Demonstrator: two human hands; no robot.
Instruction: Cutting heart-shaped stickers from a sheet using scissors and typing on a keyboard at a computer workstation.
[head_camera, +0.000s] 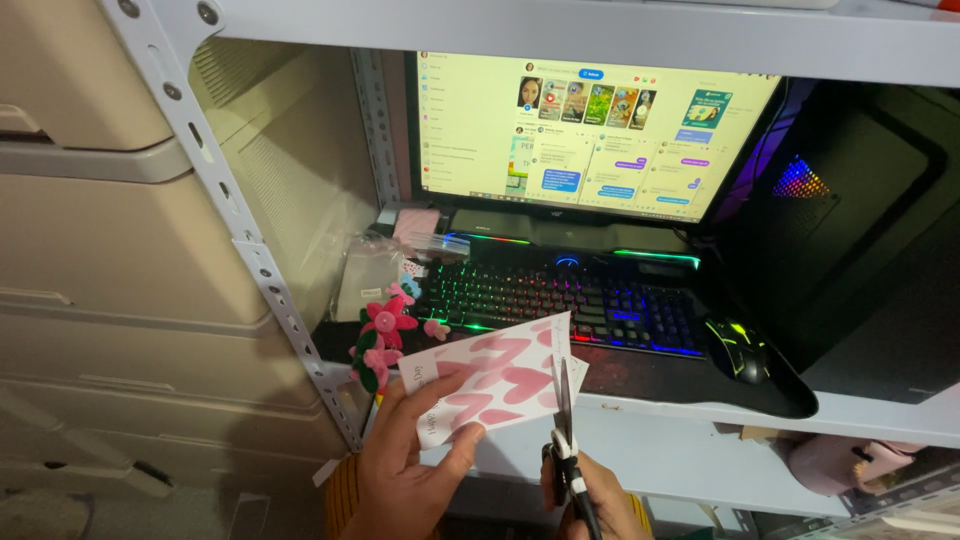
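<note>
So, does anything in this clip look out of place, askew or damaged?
Nothing stands out. The left hand holds a white sheet printed with pink hearts, and the right hand works black-and-white scissors at its edge. No spill or damage shows.

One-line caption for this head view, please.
Left hand holds a sheet of pink heart stickers while right hand cuts it with scissors.

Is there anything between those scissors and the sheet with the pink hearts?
Nothing visible. The scissors in the right hand already have their blades at the right edge of the pink heart sheet, which the left hand holds up in front of the keyboard.
</note>
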